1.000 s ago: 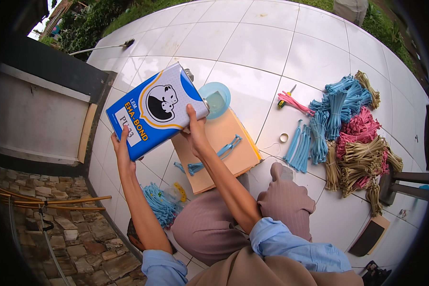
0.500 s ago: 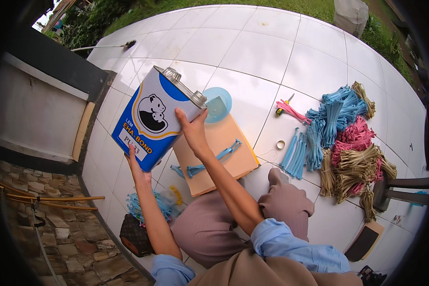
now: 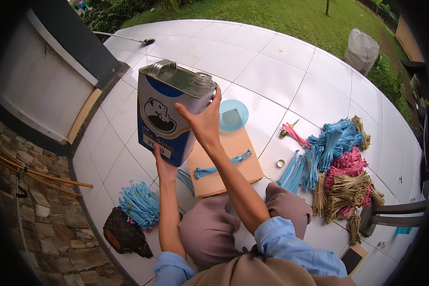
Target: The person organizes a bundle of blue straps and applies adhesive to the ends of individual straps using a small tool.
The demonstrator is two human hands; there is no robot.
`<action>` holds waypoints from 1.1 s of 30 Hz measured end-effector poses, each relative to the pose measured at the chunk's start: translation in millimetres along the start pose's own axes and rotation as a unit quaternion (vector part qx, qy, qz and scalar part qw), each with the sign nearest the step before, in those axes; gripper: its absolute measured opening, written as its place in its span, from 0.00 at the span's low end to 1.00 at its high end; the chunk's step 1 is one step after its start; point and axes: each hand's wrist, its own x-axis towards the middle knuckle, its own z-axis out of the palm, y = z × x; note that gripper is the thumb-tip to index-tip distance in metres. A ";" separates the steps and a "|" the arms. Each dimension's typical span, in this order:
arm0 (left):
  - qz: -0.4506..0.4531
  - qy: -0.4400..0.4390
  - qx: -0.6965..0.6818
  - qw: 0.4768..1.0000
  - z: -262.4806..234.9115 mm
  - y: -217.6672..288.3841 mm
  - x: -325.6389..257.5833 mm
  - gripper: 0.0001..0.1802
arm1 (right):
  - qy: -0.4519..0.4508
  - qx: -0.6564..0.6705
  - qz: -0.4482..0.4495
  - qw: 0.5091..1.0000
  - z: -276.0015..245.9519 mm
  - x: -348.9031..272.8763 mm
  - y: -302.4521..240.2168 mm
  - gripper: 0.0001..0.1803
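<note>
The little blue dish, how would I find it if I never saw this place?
Start at the brown board on the white tiled floor. The blue dish sits at its far edge, beside the big can. It is the only round, see-through thing there.

One blue-and-white metal glue can (image 3: 169, 112). One light-blue plastic bowl (image 3: 233, 115). One brown board (image 3: 224, 162). One dark patterned pouch (image 3: 124, 233). One small tape ring (image 3: 280, 163). One white sack (image 3: 361, 47). Two hands: left (image 3: 163, 167), right (image 3: 202, 124).
</note>
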 end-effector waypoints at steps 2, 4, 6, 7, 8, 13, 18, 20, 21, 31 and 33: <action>-0.017 -0.019 -0.063 0.998 3.4 -3.9 3.5 0.32 | -0.012 -0.016 -0.027 0.999 1.1 4.9 -13.0 0.64; -0.019 -0.039 -0.094 0.995 5.4 -3.7 6.1 0.31 | -0.023 -0.019 -0.047 0.998 1.7 8.3 -30.6 0.64; -0.050 -0.087 -0.116 0.988 13.5 -8.3 5.4 0.30 | -0.042 -0.011 -0.094 0.995 -0.2 12.1 -47.4 0.64; -0.068 -0.103 -0.138 0.983 19.1 -11.0 5.1 0.29 | -0.046 -0.016 -0.104 0.993 -2.4 13.6 -54.1 0.64; -0.063 -0.109 -0.147 0.981 26.0 -13.2 4.6 0.29 | -0.055 -0.008 -0.124 0.991 -5.2 15.8 -62.2 0.63; -0.107 -0.172 -0.101 0.974 73.6 -9.1 -9.2 0.26 | -0.049 -0.053 -0.230 0.971 -32.7 25.3 -109.1 0.63; -0.170 -0.274 0.004 0.946 130.5 -12.3 -22.5 0.23 | -0.010 -0.091 -0.270 0.959 -93.8 31.4 -144.9 0.63; -0.182 -0.307 0.012 0.934 156.0 -18.4 -28.7 0.25 | 0.021 -0.092 -0.287 0.953 -123.1 35.6 -148.7 0.63; -0.213 -0.288 0.068 0.931 174.8 -18.0 -35.6 0.27 | 0.043 -0.112 -0.295 0.948 -139.5 37.6 -148.2 0.64; -0.252 -0.289 0.183 0.905 296.9 -62.2 -58.2 0.60 | 0.144 -0.268 -0.241 0.922 -249.1 52.1 -47.6 0.64; -0.284 -0.225 0.142 0.921 300.6 -89.6 -58.8 0.55 | 0.129 -0.288 -0.232 0.920 -255.4 50.0 -15.1 0.64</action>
